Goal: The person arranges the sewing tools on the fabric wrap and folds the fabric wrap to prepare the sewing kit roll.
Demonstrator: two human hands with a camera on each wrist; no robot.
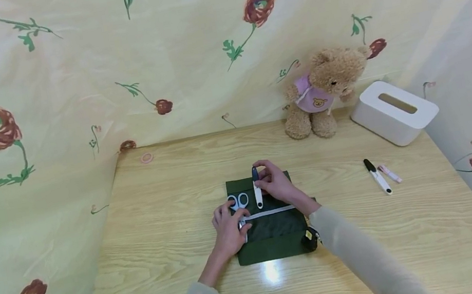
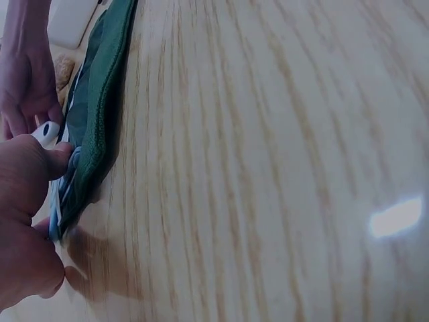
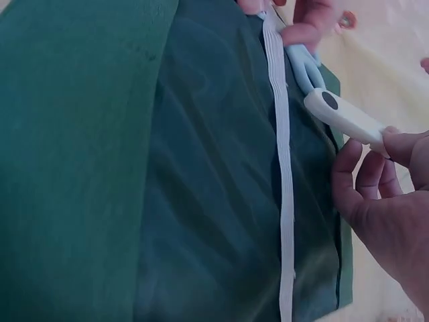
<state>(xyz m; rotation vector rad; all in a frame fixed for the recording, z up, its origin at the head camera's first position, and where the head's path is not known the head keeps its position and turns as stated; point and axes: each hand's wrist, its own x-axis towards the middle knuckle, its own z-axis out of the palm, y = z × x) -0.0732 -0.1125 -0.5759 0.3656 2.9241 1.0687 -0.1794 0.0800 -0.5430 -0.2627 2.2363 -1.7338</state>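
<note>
A dark green cloth (image 1: 276, 248) lies spread on the table, a white elastic band (image 3: 284, 168) running across it. Scissors with pale blue handles (image 1: 238, 201) lie on its left part, their blades partly under the band. My left hand (image 1: 229, 228) holds the scissors by the band, fingers bent; in the left wrist view its fingertips hide part of them. Above the cloth, my right hand (image 1: 273, 181) pinches a white pen-shaped thing (image 1: 257, 189) at its dark end. Its rounded white end, with a black oval (image 3: 330, 100), points toward the scissors.
On the right lie a similar white pen-shaped thing (image 1: 378, 177) with a black end and a small pinkish stick (image 1: 390, 174). Behind them stand a white tissue box (image 1: 392, 113) and a teddy bear (image 1: 318, 91). A pink ring (image 1: 146, 157) lies far left on the table.
</note>
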